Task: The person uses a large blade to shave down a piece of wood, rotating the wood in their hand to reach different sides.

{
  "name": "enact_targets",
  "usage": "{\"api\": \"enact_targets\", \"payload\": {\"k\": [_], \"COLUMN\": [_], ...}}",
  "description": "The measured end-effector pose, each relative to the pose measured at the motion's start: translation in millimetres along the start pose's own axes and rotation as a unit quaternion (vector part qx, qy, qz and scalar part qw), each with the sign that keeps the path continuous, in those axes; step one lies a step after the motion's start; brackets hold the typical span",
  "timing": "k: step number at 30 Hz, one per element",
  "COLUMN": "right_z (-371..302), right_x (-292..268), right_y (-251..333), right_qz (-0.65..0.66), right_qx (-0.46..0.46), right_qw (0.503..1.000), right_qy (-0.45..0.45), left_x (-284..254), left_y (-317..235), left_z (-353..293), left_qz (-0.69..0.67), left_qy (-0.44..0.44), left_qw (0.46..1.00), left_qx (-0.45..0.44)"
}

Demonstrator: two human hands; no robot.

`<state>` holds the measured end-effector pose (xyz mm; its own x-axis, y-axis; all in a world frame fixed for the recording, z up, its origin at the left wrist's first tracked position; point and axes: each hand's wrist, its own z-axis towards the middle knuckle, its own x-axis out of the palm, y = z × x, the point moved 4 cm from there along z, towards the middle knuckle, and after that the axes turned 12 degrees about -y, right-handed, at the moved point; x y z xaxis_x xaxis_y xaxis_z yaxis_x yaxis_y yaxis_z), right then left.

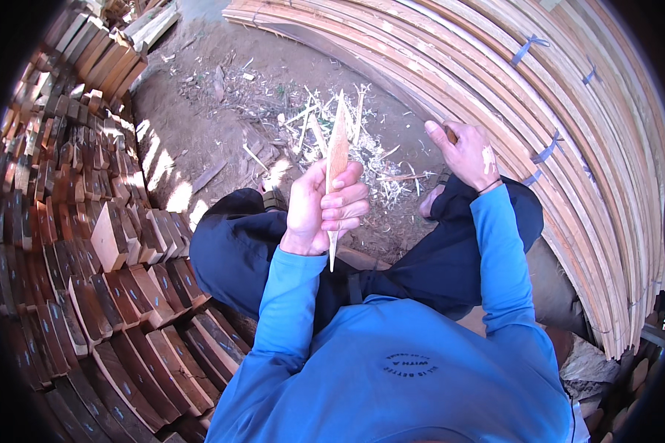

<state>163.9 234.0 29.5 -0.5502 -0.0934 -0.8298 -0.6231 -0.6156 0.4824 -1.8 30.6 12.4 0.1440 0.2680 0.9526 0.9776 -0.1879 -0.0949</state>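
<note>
My left hand (324,205) is closed round a pale, flat piece of wood (338,144), held upright in front of my body. Its long tip tapers to a point above my fist, and a thinner point sticks out below. To the right, over my right knee, my right hand (469,155) is closed on a brown handle (450,134). Only a short end of that handle shows by the thumb; the rest is hidden by the hand. The two hands are well apart.
Pale shavings and split slivers (395,181) litter the dirt ground (192,96) between my feet. Stacked wooden blocks (118,310) rise close on the left. Long thin boards (451,52), bundled with blue ties (528,48), curve along the far and right sides.
</note>
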Motion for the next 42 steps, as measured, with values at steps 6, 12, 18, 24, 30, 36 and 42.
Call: {"api": "enact_targets", "payload": {"k": [6,12,18,24,30,36,42], "right_z": [-17.4,-51.3,-58.0,-32.6,-10.9,13.3,-14.7], "right_x": [-12.4,-36.7,-31.5,-6.7,29.1,35.4,39.3], "right_y": [6.5,33.1,22.0,6.0,14.4,-15.5,-29.3], "right_qz": [0.032,0.018,-0.018,-0.027,-0.024,0.068,0.263], "right_qx": [-0.015,-0.103,-0.163,-0.039,-0.065,0.106,0.208], "right_qw": [0.999,0.991,0.986,0.993,0.997,0.992,0.938], "right_qy": [0.037,0.088,0.018,0.106,0.023,0.025,0.088], "left_x": [-7.9,-11.8,-13.4,-11.1,-22.5,-12.2,-29.1], "left_y": [-12.9,-15.8,-14.5,-6.8,-8.8,-16.1,-33.3], "left_z": [1.2,-3.5,-5.7,-0.2,3.2,-2.8,1.2], "left_qz": [0.093,0.211,0.273,0.262,0.261,0.37,0.442], "left_qy": [-0.075,-0.226,-0.244,-0.254,-0.287,-0.292,-0.359], "left_qw": [0.984,0.928,0.91,0.912,0.9,0.823,0.704], "left_qx": [0.13,0.206,0.194,0.188,0.199,0.317,0.425]}}
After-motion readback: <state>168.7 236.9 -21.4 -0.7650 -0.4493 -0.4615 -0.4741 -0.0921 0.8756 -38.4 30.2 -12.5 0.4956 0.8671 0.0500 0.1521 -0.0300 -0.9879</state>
